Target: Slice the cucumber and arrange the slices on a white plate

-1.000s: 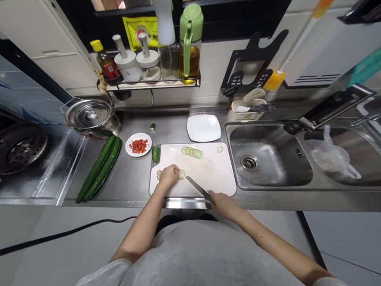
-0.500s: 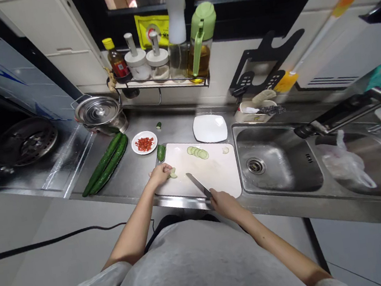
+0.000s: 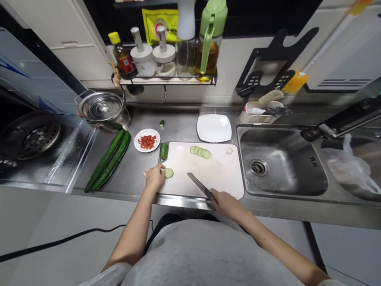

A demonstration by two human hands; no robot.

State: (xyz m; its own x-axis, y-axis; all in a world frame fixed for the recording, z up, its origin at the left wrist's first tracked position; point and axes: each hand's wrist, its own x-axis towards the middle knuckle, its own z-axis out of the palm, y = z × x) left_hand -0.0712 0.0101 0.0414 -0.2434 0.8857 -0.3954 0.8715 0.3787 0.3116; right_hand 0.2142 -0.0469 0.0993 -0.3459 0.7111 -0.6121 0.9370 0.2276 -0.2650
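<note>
A white cutting board (image 3: 216, 170) lies on the steel counter in front of me. My right hand (image 3: 224, 202) is closed on the handle of a knife (image 3: 198, 184) whose blade points up-left over the board. My left hand (image 3: 153, 176) rests at the board's left edge, fingers curled beside a cucumber slice (image 3: 168, 172); whether it holds anything I cannot tell. A row of cucumber slices (image 3: 201, 151) lies further back, and a short cucumber piece (image 3: 163, 151) sits at the board's far left corner.
Two whole cucumbers (image 3: 109, 159) lie left of the board beside a small dish of red chilli (image 3: 147, 140). A white plate (image 3: 214, 128), a lidded steel pot (image 3: 104, 109) and a condiment rack (image 3: 169, 77) stand behind. A double sink (image 3: 282, 162) is to the right.
My left hand slid left from the middle of the board to its left edge, leaving a slice beside it. The knife hand stayed near the front edge. The view shifted slightly.
</note>
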